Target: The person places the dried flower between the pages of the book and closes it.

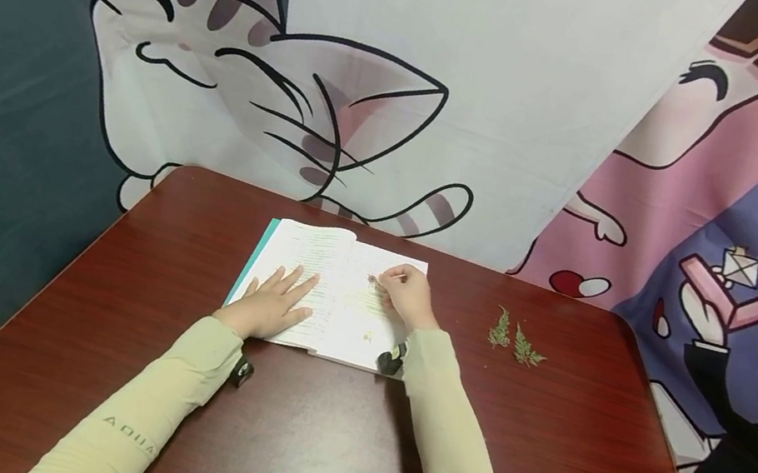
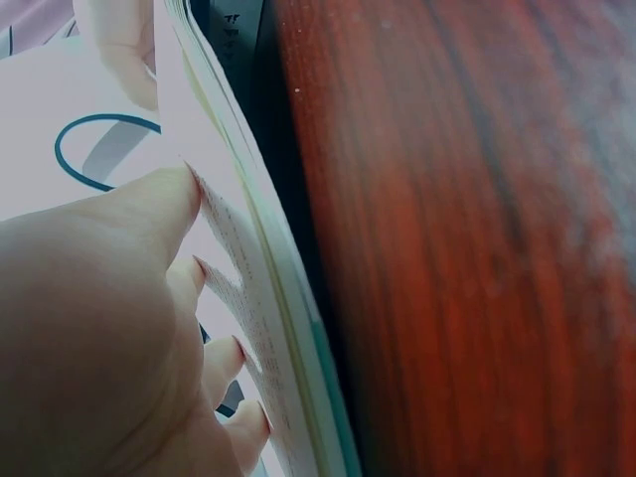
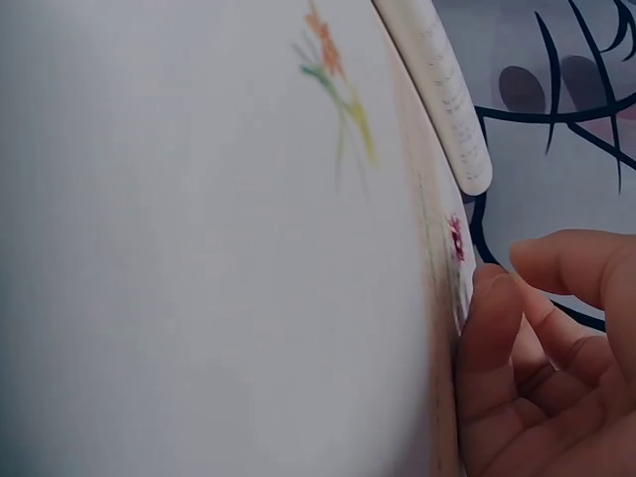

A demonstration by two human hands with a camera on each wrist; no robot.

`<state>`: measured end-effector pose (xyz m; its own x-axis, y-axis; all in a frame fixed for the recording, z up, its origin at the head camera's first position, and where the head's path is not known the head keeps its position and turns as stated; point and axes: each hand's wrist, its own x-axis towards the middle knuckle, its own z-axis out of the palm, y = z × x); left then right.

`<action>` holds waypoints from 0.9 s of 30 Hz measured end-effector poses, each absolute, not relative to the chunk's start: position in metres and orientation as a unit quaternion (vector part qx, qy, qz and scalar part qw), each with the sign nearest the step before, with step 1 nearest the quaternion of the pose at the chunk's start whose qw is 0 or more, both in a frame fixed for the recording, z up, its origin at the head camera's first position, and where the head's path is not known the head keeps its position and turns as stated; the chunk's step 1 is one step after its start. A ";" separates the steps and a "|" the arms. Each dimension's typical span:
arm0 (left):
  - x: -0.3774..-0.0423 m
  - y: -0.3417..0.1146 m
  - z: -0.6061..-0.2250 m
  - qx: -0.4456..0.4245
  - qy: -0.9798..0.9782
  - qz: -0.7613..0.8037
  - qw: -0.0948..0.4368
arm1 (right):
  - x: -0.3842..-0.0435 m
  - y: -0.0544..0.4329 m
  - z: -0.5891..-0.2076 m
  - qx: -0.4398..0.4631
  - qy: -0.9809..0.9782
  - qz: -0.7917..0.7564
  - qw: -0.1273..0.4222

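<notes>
A book (image 1: 345, 342) is lying open on the brown table (image 1: 304, 443), in front of the person, its teal cover (image 1: 257, 257) showing along the left edge. The left hand (image 1: 269, 306) is resting on the left page (image 1: 307, 247), its fingers spreading out nearly straight and gripping nothing; in the left wrist view, their tips are touching the paper. The right hand (image 1: 408, 297) is reaching over the right page (image 1: 347, 307) from its right side. Its fingers are curling, with thumb and forefinger bringing their tips close together beside a red flower (image 3: 456, 238), which is lying on the right page. Whether those tips are pinching anything, the pictures are not showing clearly enough to tell. Lower on the same page, nearer the person, an orange flower (image 3: 326, 45) is lying apart from the fingers, its green and yellow stems showing in the right wrist view. To the right of the book and well apart from it, two fern leaves, one (image 1: 500, 332) to the left of the other (image 1: 525, 349), are lying side by side on the table. Pale sleeves (image 1: 168, 394) are covering both arms, and a cloth with a cartoon cat (image 1: 136, 101) is hanging behind the table.
</notes>
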<state>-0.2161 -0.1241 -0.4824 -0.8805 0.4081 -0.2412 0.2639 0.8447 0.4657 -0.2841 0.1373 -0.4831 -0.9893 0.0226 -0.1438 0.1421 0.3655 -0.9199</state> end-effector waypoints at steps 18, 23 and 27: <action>-0.220 -0.128 -0.494 0.180 0.946 0.221 0.157 | -0.246 0.169 -0.466 0.033 0.859 -0.510 -0.034; -0.219 -0.127 -0.491 0.182 0.945 0.219 0.160 | -0.237 0.181 -0.469 0.057 0.874 -0.481 -0.040; -0.215 -0.124 -0.482 0.184 0.945 0.215 0.165 | -0.234 0.187 -0.473 0.075 0.882 -0.465 -0.022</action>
